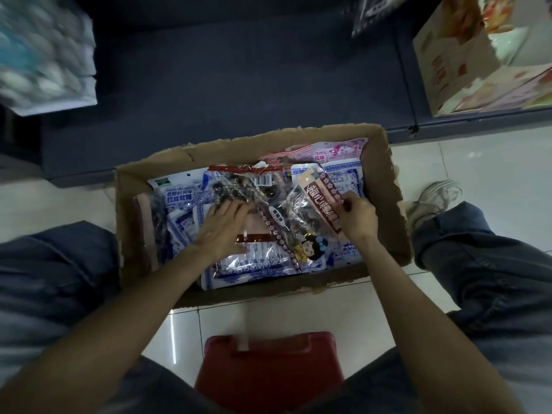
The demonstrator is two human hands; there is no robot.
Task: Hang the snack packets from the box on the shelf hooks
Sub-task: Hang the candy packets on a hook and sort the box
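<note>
Head view. A cardboard box sits on the tiled floor at frame centre, flaps torn off, top open. It is filled with snack packets lying flat and overlapping in loose layers: blue-and-white packets along the left side and lower edge, a pink packet at the upper right corner, and clear packets of dark sweets across the middle.

The right hand, right of centre inside the box, pinches a clear packet with a red label strip between thumb and curled fingers, at the strip's lower end. The left hand, left of centre, lies on the packets with fingers straight and slightly spread, pressing on the pile and holding nothing.

Handling, as a judgement: the packets look light, soft and crinkly, with glossy film that is likely to slip against neighbouring packets. The contents appear to be small loose pieces, so a packet will sag if held at one corner. The best hold is probably the flat sealed top edge, where a hang hole shows on one blue-and-white packet at the upper left of the box. The hole on the held packet cannot be made out.

No hooks are visible. A dark shelf base fills the upper frame; a red stool sits at the lower centre.
</note>
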